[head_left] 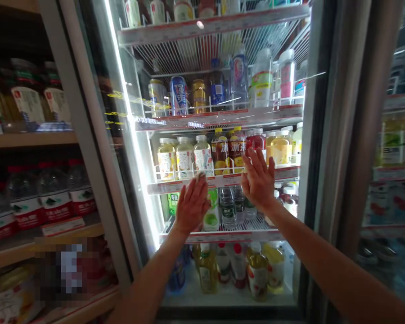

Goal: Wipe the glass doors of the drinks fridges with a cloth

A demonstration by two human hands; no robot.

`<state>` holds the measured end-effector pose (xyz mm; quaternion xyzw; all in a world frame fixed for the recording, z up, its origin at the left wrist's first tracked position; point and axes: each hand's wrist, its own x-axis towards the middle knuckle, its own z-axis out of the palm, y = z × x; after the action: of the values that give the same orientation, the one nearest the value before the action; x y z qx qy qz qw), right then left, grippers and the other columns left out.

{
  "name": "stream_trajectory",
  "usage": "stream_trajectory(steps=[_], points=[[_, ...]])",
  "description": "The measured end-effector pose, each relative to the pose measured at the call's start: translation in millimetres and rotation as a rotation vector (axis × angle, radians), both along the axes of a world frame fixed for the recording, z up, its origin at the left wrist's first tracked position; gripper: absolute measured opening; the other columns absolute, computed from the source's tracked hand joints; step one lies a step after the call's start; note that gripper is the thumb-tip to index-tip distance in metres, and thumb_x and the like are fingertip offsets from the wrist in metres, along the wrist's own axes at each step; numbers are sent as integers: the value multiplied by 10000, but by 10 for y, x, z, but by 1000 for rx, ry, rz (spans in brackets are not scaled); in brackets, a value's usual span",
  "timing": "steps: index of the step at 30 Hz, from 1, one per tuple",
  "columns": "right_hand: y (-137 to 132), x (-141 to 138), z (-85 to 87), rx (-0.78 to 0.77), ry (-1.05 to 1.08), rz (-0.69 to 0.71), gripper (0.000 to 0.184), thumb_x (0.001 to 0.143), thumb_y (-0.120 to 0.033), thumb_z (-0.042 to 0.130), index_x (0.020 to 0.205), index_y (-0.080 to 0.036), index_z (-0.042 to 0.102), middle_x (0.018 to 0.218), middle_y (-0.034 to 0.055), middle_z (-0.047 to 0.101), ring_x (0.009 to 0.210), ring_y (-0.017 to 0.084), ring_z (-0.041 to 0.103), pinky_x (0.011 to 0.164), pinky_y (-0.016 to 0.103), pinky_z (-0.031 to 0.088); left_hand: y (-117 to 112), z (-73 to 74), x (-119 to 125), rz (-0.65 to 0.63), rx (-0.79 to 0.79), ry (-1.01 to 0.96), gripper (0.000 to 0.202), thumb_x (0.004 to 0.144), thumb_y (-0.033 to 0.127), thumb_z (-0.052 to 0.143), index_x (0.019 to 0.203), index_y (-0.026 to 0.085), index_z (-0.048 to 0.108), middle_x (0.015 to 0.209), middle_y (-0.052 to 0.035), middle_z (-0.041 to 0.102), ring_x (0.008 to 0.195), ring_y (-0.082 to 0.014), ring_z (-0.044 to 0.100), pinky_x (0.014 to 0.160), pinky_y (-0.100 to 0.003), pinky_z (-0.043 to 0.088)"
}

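Note:
Both my hands are raised in front of a lit drinks cooler, whose glass carries streaks of reflected light. My left hand (191, 203) has its fingers stretched out close together, in front of the shelf with the water bottles (228, 207). A small pale patch shows at its fingertips; whether this is a reflection or an object I cannot tell. Higher and to the right, my right hand (259, 182) has its fingers spread, near the dark iced tea bottles (237, 147) and the red-drink bottles (257, 140). Neither hand visibly holds a drink. Contact with the glass is unclear.
Cans (178, 96) and tall bottles stand on the shelf above. Juice bottles (207, 270) line the cooler's bottom. Left of the cooler frame, a wooden shelf (30, 139) bears bottles. A metal door frame (347, 112) runs down the right side, beside another cooler.

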<state>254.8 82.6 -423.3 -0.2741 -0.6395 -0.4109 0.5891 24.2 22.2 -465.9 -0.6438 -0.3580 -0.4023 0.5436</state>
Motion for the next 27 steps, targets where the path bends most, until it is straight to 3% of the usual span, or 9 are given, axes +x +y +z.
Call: stream_trajectory(steps=[5,7,9,11,13,16,18,23,27], points=[[-6,-16,-2,-34,10,2,662,865,-212,405,1475,-257,151,1502,46,320,1400,225,257,1140,502,180,-62,78,-248,84,156,-363,650,895,216,427,1473,153,137,1542,-117,91,1434,-230,29,1160,-471,155],[-3,-17,-7,-58,12,0,669,863,-215,403,1478,-263,144,1507,43,308,1400,233,255,1140,510,171,-25,74,-114,80,108,-310,644,899,255,430,1474,181,148,1534,-98,158,1428,-226,104,1150,-451,215],[1,-7,-11,-75,8,-3,672,862,-221,405,1478,-265,141,1510,43,303,1401,235,253,1140,511,168,18,71,36,45,18,-109,617,891,308,462,1456,253,220,1477,-40,342,1400,-184,228,1146,-379,254],[2,4,-13,-75,-5,-8,672,865,-230,402,1479,-268,133,1510,43,302,1400,232,256,1140,506,174,23,102,50,15,-24,17,603,880,302,487,1438,289,258,1424,-5,433,1387,-141,258,1160,-328,220],[-1,5,-13,-60,-12,-15,671,870,-231,396,1480,-268,121,1510,41,301,1399,225,260,1139,500,185,-11,166,-99,5,17,-36,620,881,239,471,1452,223,229,1482,-57,335,1418,-152,156,1180,-354,137],[-8,-10,-9,-21,-1,-12,676,872,-207,394,1483,-256,109,1512,45,297,1405,218,245,1142,493,191,-48,236,-343,29,167,-324,613,896,197,401,1461,122,175,1543,-137,110,1436,-214,29,1175,-448,106],[-8,-16,-8,-12,6,-4,680,873,-199,395,1484,-252,103,1516,44,288,1409,220,233,1143,498,187,-23,219,-342,58,179,-393,609,898,222,408,1457,121,191,1542,-140,124,1436,-230,52,1167,-460,149],[0,6,-14,-39,-15,7,682,878,-218,393,1485,-273,86,1522,30,272,1405,230,244,1136,513,196,39,155,-166,59,-8,-13,552,893,288,455,1418,201,310,1455,-77,386,1413,-194,187,1156,-394,221],[0,-3,-13,-34,0,5,704,873,-209,395,1487,-275,56,1521,35,275,1404,232,244,1136,515,192,-22,252,-242,77,104,-395,574,909,265,401,1438,107,248,1533,-131,174,1430,-249,88,1165,-454,171]])
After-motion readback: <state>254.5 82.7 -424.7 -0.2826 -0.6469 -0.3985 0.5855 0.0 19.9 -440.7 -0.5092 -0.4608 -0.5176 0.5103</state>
